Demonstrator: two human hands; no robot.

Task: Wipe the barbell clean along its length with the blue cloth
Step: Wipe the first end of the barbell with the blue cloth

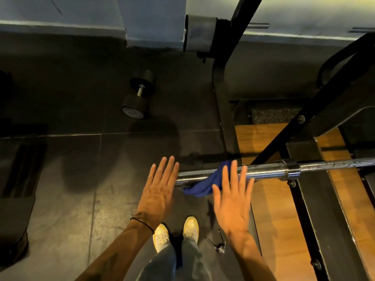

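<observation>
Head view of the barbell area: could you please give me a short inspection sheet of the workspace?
Surface: dark tiled floor; wooden platform at right.
Job's things: barbell lying horizontal on the black rack; blue cloth draped over its sleeve.
Clutter: dumbbell and spring collar on the floor.
Hands: left hand and right hand open, fingers spread, holding nothing.
Cables: nothing seen.
Surroundings: yellow shoes, pale wall.

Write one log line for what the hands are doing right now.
left hand: open, empty | right hand: open, empty | blue cloth: draped over barbell | wiping: not underway
</observation>
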